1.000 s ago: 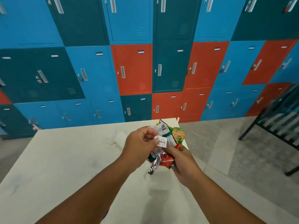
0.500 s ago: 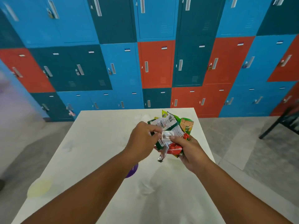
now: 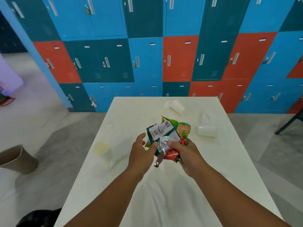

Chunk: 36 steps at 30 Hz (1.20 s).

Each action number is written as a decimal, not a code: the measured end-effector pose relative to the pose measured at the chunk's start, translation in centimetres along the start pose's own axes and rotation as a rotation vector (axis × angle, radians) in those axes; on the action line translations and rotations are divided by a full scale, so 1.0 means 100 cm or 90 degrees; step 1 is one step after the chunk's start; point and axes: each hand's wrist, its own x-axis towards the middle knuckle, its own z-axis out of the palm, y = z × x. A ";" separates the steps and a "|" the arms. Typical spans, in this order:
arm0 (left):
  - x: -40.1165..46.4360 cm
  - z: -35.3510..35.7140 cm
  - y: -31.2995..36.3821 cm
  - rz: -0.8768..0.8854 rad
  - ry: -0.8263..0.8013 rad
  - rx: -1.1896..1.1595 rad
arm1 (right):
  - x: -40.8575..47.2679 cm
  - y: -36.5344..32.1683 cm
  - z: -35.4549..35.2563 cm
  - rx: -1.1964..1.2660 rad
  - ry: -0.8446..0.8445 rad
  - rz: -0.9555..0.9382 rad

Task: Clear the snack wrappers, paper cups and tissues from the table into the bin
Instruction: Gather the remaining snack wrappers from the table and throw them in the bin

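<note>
My right hand (image 3: 188,153) grips a bunch of crumpled snack wrappers (image 3: 164,133), green, white, red and silver, above the middle of the white table (image 3: 164,202). My left hand (image 3: 141,151) is beside the bunch on its left, fingers relaxed, fingertips touching the wrappers' lower edge. White paper cups lie on their sides beyond the hands: one (image 3: 207,131) to the right, another (image 3: 177,106) farther back. A blurred yellowish cup (image 3: 101,147) sits near the table's left edge. A small white tissue (image 3: 109,126) lies behind it. The brown bin (image 3: 18,159) stands on the floor at the left.
Blue, teal and red lockers (image 3: 147,63) line the wall behind the table. A black chair leg (image 3: 290,122) shows at the right edge. A dark object (image 3: 37,217) is at the bottom left on the floor. Grey floor surrounds the table.
My left hand has released its pinch on the small white wrapper and opened beside the bunch. The view has swung left, bringing the bin and more cups into sight.
</note>
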 end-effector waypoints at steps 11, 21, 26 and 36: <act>-0.091 -0.099 -0.063 -0.084 0.091 -0.104 | -0.077 0.056 0.089 -0.051 -0.119 0.029; -0.196 -0.171 -0.135 -0.197 0.289 -0.235 | -0.137 0.136 0.155 -0.106 -0.319 0.139; -0.251 -0.212 -0.183 -0.251 0.387 -0.262 | -0.177 0.191 0.199 -0.154 -0.398 0.210; -0.329 -0.341 -0.295 -0.354 0.492 -0.485 | -0.250 0.317 0.344 -0.245 -0.486 0.308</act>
